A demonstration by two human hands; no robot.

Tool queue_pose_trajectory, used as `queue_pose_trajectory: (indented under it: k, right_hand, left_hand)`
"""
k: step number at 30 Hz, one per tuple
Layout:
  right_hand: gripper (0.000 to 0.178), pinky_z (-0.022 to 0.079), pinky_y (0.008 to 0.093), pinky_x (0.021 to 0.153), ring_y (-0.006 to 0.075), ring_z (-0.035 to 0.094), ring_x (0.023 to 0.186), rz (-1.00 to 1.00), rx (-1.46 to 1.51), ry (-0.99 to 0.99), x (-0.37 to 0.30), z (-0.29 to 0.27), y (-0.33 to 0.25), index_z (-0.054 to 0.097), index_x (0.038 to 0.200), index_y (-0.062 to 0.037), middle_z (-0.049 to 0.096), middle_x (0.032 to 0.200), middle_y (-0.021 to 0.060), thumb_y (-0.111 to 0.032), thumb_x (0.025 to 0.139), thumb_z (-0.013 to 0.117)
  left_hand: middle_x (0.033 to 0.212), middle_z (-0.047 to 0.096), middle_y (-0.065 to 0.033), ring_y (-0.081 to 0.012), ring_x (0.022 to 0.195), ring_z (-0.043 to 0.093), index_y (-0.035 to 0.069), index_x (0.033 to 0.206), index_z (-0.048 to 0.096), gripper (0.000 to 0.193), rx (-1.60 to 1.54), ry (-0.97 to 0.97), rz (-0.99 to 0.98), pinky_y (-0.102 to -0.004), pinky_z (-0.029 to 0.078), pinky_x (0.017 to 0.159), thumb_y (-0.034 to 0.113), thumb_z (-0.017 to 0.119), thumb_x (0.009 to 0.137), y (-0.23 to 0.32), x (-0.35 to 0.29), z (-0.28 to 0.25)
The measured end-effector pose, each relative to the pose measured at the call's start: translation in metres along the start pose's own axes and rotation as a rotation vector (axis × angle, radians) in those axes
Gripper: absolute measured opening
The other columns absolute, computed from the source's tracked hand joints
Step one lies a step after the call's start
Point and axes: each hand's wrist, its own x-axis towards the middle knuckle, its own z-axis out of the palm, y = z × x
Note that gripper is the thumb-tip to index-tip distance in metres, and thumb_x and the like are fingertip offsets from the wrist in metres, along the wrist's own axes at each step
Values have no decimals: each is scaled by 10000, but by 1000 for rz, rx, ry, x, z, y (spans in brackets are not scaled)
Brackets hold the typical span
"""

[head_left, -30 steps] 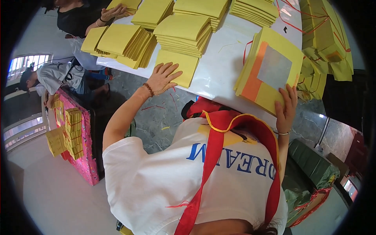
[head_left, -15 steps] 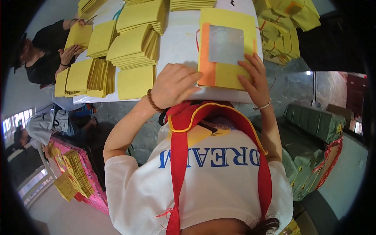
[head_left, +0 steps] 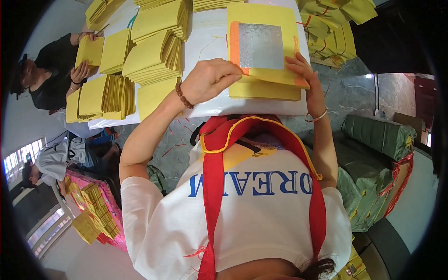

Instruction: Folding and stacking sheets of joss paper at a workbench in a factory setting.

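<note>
Newly raised edge, one yellow sheet [head_left: 270, 76], one silver square [head_left: 260, 45], left hand [head_left: 210, 80] pinching sheet's corner, right hand [head_left: 309, 79] half-curled, hold unclear

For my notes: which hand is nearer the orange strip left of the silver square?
Left. The left hand is at the lower end of the orange strip; the right hand is beyond the silver square, to its lower right.
</note>
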Motion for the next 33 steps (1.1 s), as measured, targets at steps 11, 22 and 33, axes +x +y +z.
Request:
queue_pose_trajectory:
  k: [11,22,33]
  right_hand:
    - [635,165,401,1095,252,216,1352,-19,-22,-33,2,-1,-4,533,1213,-75,494,1292,65,-543,785,502]
    - [498,201,386,1087,248,237,1345,-4,12,6,1,3,-7,549,1187,-85,506,1276,60,-335,765,633]
    - [574,223,387,1077,254,236,1345,48,38,28,0,4,-8,513,1225,-86,520,1252,70,-357,748,684]
  left_hand:
    - [617,521,26,-51,600,443,3,767,606,190,-594,-165,-449,-226,384,547,170,548,835,-14,12,-4]
    - [633,529,35,-47,607,447,33,744,627,187,-633,-221,-478,-223,396,565,199,561,800,-27,18,0]
    - [722,521,33,-45,687,438,-8,734,596,132,-688,-307,-561,-206,353,638,98,543,794,-27,25,-6]
